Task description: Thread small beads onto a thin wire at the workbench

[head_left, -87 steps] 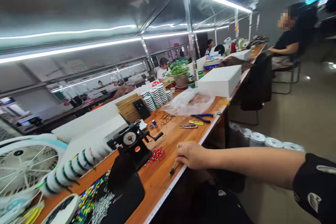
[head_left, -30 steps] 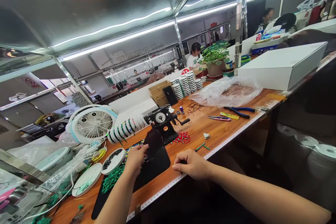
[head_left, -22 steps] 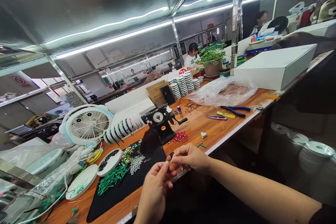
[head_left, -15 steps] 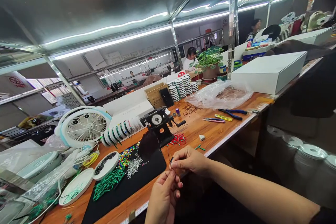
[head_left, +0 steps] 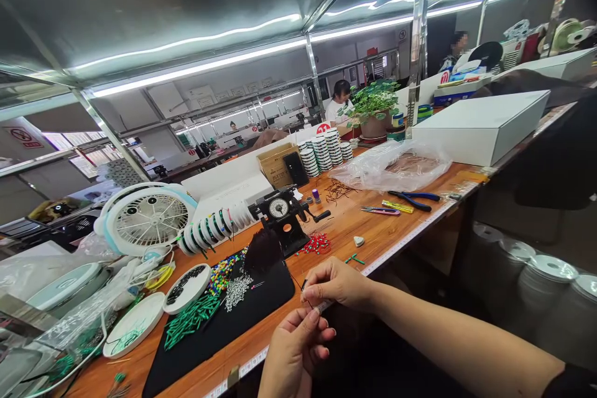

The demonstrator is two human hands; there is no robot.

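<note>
Right hand (head_left: 336, 284) grip pinched shut on a thin dark wire (head_left: 297, 281), left hand (head_left: 295, 351) curled just below.
The right arm reaches in from the side, wrist level, holding the wire over the bench (head_left: 345, 230) edge, beside the black mat (head_left: 261, 292). Whether the left fingers grasp anything is hidden; the fine wire is hard to trace.

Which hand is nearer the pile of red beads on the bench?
Right: the right hand is nearer, in front of the red beads and not touching them. The left hand is farther off, below the right hand and closer to the camera.
</note>
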